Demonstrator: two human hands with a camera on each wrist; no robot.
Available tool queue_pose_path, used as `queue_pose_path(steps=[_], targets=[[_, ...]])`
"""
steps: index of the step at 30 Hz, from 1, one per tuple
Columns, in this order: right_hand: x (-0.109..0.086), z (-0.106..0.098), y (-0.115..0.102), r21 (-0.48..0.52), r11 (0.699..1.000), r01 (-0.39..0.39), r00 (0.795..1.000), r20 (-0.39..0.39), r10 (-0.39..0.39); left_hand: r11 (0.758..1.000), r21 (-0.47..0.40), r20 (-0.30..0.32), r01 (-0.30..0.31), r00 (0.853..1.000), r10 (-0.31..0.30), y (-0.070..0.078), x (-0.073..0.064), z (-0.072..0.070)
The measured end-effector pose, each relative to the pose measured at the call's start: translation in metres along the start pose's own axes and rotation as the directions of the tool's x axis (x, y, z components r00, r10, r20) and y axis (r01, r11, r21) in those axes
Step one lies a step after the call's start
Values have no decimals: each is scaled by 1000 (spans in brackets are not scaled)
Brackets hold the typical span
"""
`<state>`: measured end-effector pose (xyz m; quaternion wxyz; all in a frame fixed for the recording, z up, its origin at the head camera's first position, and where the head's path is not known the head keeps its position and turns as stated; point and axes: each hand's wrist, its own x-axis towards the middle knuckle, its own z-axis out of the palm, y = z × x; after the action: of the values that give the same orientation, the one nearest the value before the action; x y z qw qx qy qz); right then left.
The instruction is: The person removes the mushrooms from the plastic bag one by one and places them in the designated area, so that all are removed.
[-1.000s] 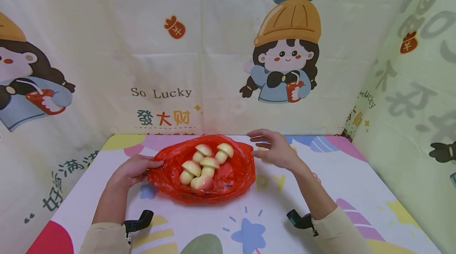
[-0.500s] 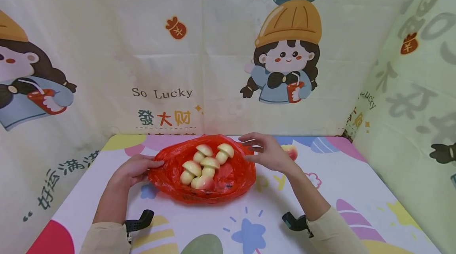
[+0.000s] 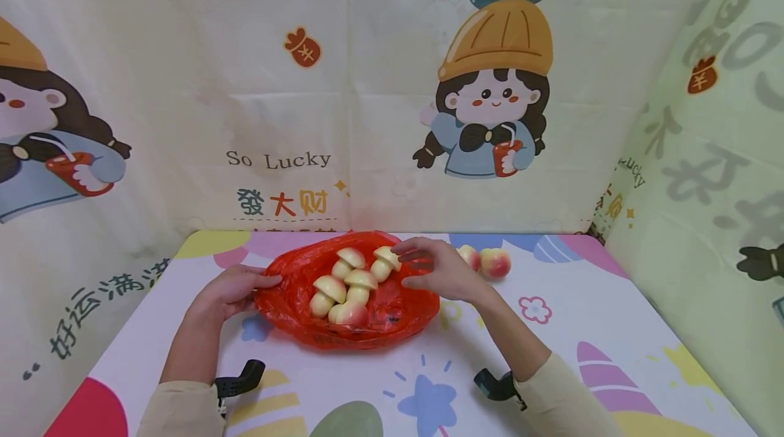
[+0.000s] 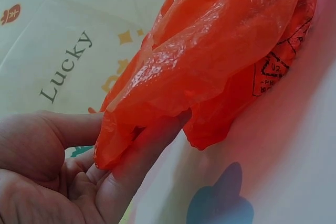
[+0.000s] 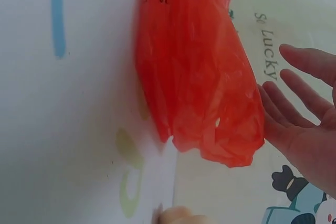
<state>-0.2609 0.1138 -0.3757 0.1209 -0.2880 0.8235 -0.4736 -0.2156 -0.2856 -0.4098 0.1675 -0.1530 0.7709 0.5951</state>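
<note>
A red plastic bag (image 3: 382, 338) lies on the table with its mouth spread wide. Inside it sit several cream toy mushrooms (image 3: 329, 288) with pink-tinged caps, plus a rounded cream-and-pink piece (image 3: 353, 315) near the front, possibly a peach. My left hand (image 3: 229, 289) pinches the bag's left edge between thumb and fingers; the left wrist view shows the thin plastic (image 4: 194, 66) between them. Fingers loosely spread, my right hand (image 3: 444, 270) hovers over the bag's right side, close to the rearmost mushroom (image 3: 384, 265). It holds nothing in the right wrist view.
Two toy peaches (image 3: 495, 263) stand at the back right of the table (image 3: 343, 382), the left one partly behind my right hand. A printed cloth wall (image 3: 380, 117) rises along the table's back edge, with another on the right.
My right hand has moved left from beside the peaches to over the bag's right side, uncovering the peaches. My left hand and the bag have stayed put.
</note>
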Motion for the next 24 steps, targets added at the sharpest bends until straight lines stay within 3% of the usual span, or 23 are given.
queue_pose_path(steps=[24], targets=[[14, 45, -8, -16, 994, 111, 983, 146, -108, 1000, 3, 0, -4, 1000, 4, 1, -2, 0]])
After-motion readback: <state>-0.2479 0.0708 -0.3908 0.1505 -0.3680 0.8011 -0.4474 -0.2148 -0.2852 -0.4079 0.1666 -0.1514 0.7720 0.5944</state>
